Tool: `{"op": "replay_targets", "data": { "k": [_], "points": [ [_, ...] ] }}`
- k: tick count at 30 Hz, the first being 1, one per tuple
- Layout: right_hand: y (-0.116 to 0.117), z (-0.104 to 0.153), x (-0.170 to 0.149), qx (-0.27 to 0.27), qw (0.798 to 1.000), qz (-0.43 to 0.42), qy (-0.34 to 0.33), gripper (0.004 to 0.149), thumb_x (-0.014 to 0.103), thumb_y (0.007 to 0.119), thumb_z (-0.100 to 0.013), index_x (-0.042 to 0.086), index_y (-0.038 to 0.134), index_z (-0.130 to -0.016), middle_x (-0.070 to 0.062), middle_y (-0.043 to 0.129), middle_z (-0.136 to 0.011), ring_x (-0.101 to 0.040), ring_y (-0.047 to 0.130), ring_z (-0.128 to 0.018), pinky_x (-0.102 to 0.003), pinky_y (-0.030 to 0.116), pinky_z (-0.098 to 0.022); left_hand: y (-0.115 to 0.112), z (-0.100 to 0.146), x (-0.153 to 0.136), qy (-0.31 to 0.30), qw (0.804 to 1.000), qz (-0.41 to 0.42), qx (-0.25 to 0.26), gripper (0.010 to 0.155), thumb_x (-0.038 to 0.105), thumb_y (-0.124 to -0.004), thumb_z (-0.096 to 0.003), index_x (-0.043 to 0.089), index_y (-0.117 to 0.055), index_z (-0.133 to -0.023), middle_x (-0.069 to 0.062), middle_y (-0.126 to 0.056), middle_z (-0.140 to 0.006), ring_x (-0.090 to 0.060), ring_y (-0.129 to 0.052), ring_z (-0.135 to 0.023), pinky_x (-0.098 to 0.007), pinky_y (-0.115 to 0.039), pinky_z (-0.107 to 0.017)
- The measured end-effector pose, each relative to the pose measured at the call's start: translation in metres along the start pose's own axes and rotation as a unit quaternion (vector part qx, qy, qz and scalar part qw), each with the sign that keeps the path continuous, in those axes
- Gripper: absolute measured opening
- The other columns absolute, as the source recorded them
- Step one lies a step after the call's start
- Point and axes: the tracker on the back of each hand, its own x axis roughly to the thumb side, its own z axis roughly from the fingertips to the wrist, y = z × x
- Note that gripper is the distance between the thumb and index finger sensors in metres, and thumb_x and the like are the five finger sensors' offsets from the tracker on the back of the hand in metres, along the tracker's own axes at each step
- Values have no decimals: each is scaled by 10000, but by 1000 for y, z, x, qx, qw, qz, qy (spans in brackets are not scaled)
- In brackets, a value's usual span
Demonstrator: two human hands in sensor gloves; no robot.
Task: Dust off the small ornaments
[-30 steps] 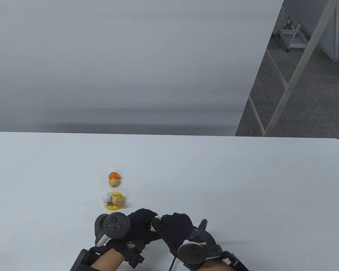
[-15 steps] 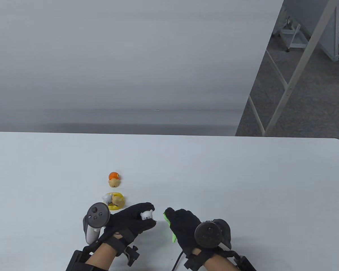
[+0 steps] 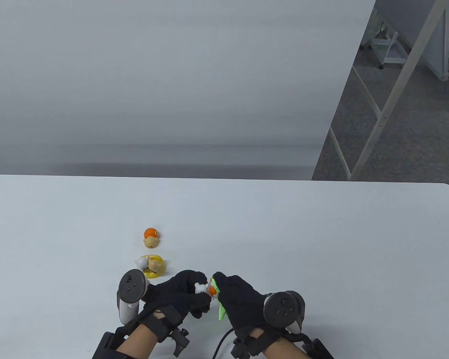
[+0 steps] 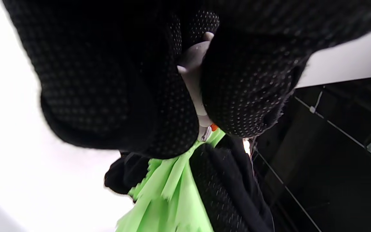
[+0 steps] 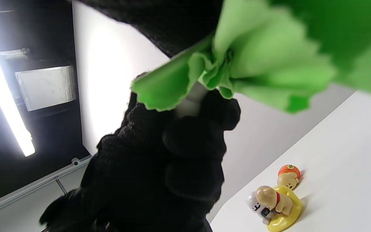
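My left hand [image 3: 189,293] pinches a small white bear ornament [image 3: 201,288] above the table's near edge; the ornament also shows in the left wrist view [image 4: 193,74] between my gloved fingers. My right hand [image 3: 234,295] grips a green cloth [image 3: 221,310] and presses it against the ornament's right side, where an orange part [image 3: 211,291] shows. The cloth fills the top of the right wrist view [image 5: 262,61]. An orange-capped bear ornament [image 3: 151,238] and a yellow-ring ornament with two animals [image 3: 150,266] stand on the table to the left.
The white table [image 3: 284,232] spreads wide to the right and far side. A grey wall panel stands behind it. Table legs and chair bases stand on the carpet at the far right [image 3: 396,93].
My hands were together, then apart with the white bear showing in my left hand. Now my right hand has moved left again and the cloth touches the ornament.
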Motion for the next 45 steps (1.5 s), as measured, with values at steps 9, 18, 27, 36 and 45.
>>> {"op": "replay_targets", "data": {
  "k": [9, 18, 27, 36, 45],
  "points": [
    [-1, -2, -3, -2, 1000, -3, 8, 445, 110, 800, -537, -30, 721, -953, -424, 852, -775, -481, 947, -509, -725, 801, -449, -5, 1, 1, 9, 1000, -18, -9, 640, 383, -1065, -343, 44, -845, -839, -188, -1010, -709, -193, -1218, -361, -335, -1106, -193],
    [1, -1, -4, 4, 1000, -19, 19, 448, 106, 809, -531, -56, 722, -940, -425, 866, -762, -480, 957, -495, -725, 811, -439, -3, 4, 4, 16, 999, -26, -12, 629, 371, -1066, -343, 46, -851, -836, -194, -1013, -708, -213, -1223, -375, -351, -1109, -203],
    [1, 6, -4, 24, 1000, -5, 16, 458, 110, 810, -531, -81, 696, -932, -422, 873, -759, -473, 963, -491, -722, 817, -436, -2, 2, 5, 12, 999, -21, 36, 635, 386, -1047, -365, 36, -828, -847, -187, -1004, -716, -193, -1222, -391, -327, -1117, -211],
    [-4, 4, 0, 12, 1000, 2, 9, 461, 108, 805, -534, -71, 691, -943, -425, 863, -765, -476, 957, -497, -723, 812, -440, -6, 2, 12, 6, 999, -39, 12, 626, 372, -1055, -356, 31, -857, -841, -200, -1021, -706, -213, -1227, -381, -346, -1115, -205],
    [-23, -3, -2, 25, 999, 0, 34, 447, 117, 812, -540, -33, 740, -954, -420, 863, -773, -483, 950, -506, -727, 798, -450, 43, -4, 62, -34, 993, -108, 19, 623, 318, -1020, -411, 8, -858, -926, -229, -964, -831, -316, -1172, -517, -450, -1069, -320]
  ]
}}
